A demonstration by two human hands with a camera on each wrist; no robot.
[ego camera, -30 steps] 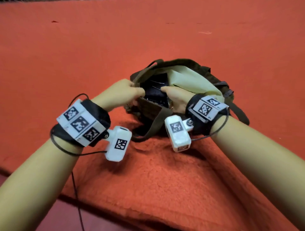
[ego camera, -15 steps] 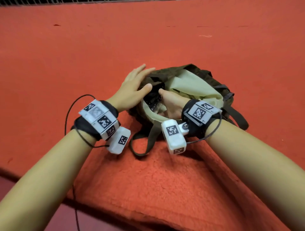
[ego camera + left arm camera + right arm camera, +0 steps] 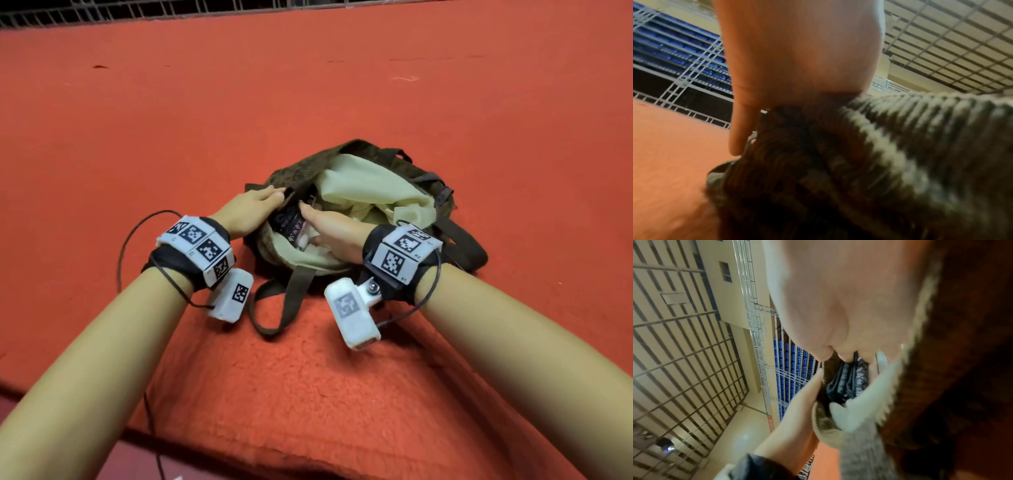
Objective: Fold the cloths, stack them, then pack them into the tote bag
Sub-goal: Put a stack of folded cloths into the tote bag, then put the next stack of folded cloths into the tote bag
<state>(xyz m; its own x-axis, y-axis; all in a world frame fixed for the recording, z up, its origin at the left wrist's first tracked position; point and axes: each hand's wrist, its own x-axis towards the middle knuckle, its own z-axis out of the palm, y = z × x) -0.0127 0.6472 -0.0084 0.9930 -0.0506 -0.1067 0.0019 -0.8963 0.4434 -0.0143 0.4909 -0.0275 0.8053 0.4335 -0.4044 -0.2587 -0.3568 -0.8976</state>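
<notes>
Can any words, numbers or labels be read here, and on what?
"R2", likely: tiny print on the white marker-covered band at the right hand's wrist.
"R1", likely: same band, lower tile.
Tiny print on the left wrist's white band: unreadable.
White marks on the dark patterned cloth inside the olive tote bag: too blurred.

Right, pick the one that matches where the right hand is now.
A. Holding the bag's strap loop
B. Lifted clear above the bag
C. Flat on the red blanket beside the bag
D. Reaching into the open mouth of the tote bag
D: the right hand reaches into the mouth of the olive tote bag, fingers on the dark patterned cloths inside, while the left hand holds the bag's rim.
</notes>
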